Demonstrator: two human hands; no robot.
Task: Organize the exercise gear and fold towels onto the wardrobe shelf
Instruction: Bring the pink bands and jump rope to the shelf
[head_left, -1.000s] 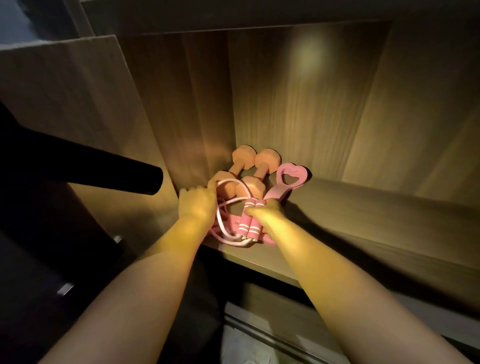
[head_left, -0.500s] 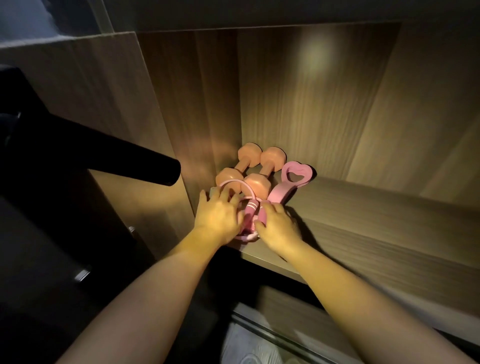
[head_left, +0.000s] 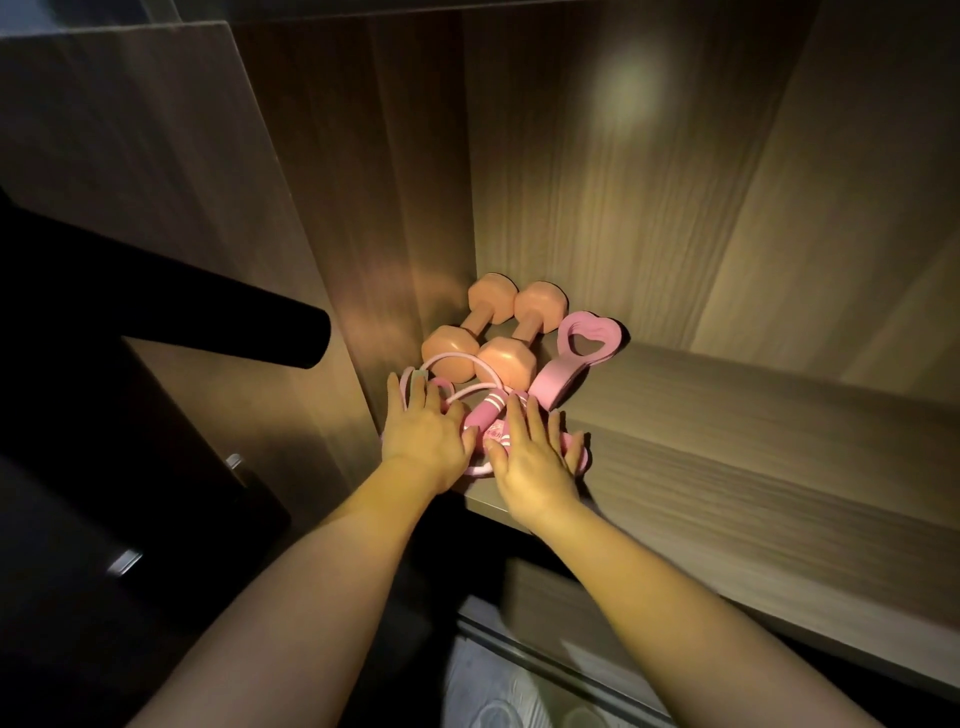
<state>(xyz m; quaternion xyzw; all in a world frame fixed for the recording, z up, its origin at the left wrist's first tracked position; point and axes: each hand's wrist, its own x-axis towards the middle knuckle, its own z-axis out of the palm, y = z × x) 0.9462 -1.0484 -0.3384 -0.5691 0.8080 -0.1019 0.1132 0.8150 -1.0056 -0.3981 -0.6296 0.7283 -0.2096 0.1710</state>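
Note:
Two orange dumbbells (head_left: 475, 335) lie side by side in the back left corner of the wooden wardrobe shelf (head_left: 753, 467). A pink heart-shaped grip trainer (head_left: 576, 358) lies just to their right. In front of them sits a coiled pink skipping rope (head_left: 485, 410) with striped handles. My left hand (head_left: 426, 434) lies flat with straight fingers on the rope's left loops. My right hand (head_left: 535, 457) presses flat on the handles and right loops. No towels are in view.
A black cylindrical rail end (head_left: 291, 332) sticks out at the left, level with the dumbbells. The wardrobe's side panel (head_left: 395, 234) stands close to the left of the gear. Below the shelf edge a lower ledge (head_left: 550, 654) shows.
Both hands have let go of the rope and its handles and now lie flat on top of it. The rope sits further onto the shelf, closer to the dumbbells.

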